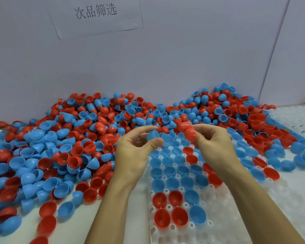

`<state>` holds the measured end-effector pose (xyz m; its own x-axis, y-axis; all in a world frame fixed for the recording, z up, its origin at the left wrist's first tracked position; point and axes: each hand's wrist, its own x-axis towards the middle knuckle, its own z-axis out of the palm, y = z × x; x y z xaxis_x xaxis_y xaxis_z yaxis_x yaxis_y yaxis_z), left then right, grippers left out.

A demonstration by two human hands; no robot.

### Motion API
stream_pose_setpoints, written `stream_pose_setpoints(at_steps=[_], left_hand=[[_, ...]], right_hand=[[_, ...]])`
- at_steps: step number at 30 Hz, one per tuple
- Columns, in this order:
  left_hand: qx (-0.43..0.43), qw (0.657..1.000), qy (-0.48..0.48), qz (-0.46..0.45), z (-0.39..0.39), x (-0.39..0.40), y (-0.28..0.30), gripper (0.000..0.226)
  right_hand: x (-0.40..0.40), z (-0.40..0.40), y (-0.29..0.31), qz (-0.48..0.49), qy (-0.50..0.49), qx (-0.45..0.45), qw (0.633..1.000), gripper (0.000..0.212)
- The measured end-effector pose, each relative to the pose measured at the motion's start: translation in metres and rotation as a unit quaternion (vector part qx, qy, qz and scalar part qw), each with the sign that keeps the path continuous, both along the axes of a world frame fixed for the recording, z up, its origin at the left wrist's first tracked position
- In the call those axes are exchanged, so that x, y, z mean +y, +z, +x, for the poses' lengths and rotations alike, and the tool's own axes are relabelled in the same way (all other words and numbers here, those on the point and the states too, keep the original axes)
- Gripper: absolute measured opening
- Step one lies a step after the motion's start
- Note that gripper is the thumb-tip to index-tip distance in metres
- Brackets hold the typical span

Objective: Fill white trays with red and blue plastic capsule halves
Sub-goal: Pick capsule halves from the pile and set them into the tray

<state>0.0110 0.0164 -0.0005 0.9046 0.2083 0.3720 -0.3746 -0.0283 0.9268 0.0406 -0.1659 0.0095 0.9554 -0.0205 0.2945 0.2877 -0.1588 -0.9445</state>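
A white tray (217, 224) with round pockets lies in front of me, partly filled with blue and red capsule halves set open side up. Above its far end my left hand (132, 152) pinches a blue capsule half (152, 135) between thumb and fingers. My right hand (213, 143) grips red capsule halves (187, 130) that look stacked together. The two hands are close, almost facing each other over the tray.
A big loose heap of red and blue halves (63, 147) covers the table from the left to the back wall. More halves (271, 162) and another white tray (298, 120) lie on the right. A paper sign (95, 13) hangs on the wall.
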Motion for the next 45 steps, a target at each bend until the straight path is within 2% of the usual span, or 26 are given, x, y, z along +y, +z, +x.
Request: stream_pose_setpoints(at_steps=[2,6,10,12,15,16,20,22,24,27,29,31,33,36,37,40,42,43,45], left_hand=[[0.011,0.999,0.019,-0.037,0.002,0.004,-0.002,0.03],[0.053,0.99,-0.014,-0.128,0.003,-0.001,-0.003,0.027],[0.07,0.984,-0.013,-0.166,0.003,-0.002,-0.003,0.025],[0.07,0.984,-0.034,-0.16,0.003,-0.006,-0.001,0.015],[0.083,0.99,-0.044,-0.104,0.003,-0.011,0.0,0.043],[0.095,0.991,-0.048,-0.086,0.004,-0.012,0.0,0.046],[0.147,0.981,-0.105,-0.075,0.005,-0.014,0.001,0.033],[0.166,0.976,-0.129,-0.055,0.005,-0.014,0.001,0.033],[0.158,0.977,-0.142,-0.029,0.004,-0.015,0.0,0.03],[0.134,0.981,-0.132,-0.04,0.002,-0.015,0.0,0.027],[0.125,0.984,-0.119,-0.032,0.002,-0.015,-0.001,0.03],[0.119,0.986,-0.117,0.0,0.001,-0.015,-0.002,0.029],[0.119,0.986,-0.109,0.032,0.001,-0.014,-0.004,0.031],[0.097,0.988,-0.108,0.06,0.002,-0.012,-0.006,0.025],[0.094,0.987,-0.11,0.074,0.003,-0.012,-0.007,0.025],[0.106,0.985,-0.122,0.055,0.004,-0.015,-0.009,0.024],[0.113,0.987,-0.106,0.033,0.004,-0.016,-0.01,0.019],[0.116,0.988,-0.096,0.021,0.004,-0.015,-0.01,0.017],[0.121,0.989,-0.082,-0.008,0.005,-0.015,-0.011,0.016]], right_hand=[[-0.006,0.001,0.001,0.022,-0.001,0.005,1.0,0.012],[-0.005,0.001,-0.002,-0.004,0.048,0.029,0.998,0.01],[-0.006,-0.001,-0.003,0.009,0.073,0.043,0.996,0.009],[-0.006,-0.003,-0.003,0.021,0.084,0.051,0.995,0.01],[-0.002,-0.005,-0.004,0.018,0.075,0.038,0.996,0.007],[0.0,-0.006,-0.004,0.014,0.071,0.025,0.997,0.008],[0.009,-0.011,0.0,0.017,0.065,-0.037,0.997,0.014],[0.012,-0.012,0.001,0.013,0.059,-0.066,0.996,0.021],[0.012,-0.013,0.003,-0.004,0.044,-0.099,0.994,0.03],[0.01,-0.014,0.005,-0.039,0.03,-0.119,0.992,0.041],[0.008,-0.016,0.006,-0.03,0.04,-0.096,0.994,0.047],[0.007,-0.017,0.007,0.007,0.058,-0.054,0.997,0.044],[0.006,-0.015,0.006,0.049,0.075,-0.009,0.996,0.038],[0.006,-0.013,0.007,0.091,0.094,0.042,0.99,0.015],[0.006,-0.013,0.008,0.095,0.09,0.057,0.99,0.014],[0.002,-0.016,0.016,0.096,0.051,0.078,0.991,0.037],[-0.005,-0.017,0.023,0.098,0.036,0.092,0.99,0.034],[-0.01,-0.019,0.026,0.082,0.031,0.099,0.991,0.033],[-0.02,-0.024,0.032,-0.012,0.02,0.095,0.995,0.036]])
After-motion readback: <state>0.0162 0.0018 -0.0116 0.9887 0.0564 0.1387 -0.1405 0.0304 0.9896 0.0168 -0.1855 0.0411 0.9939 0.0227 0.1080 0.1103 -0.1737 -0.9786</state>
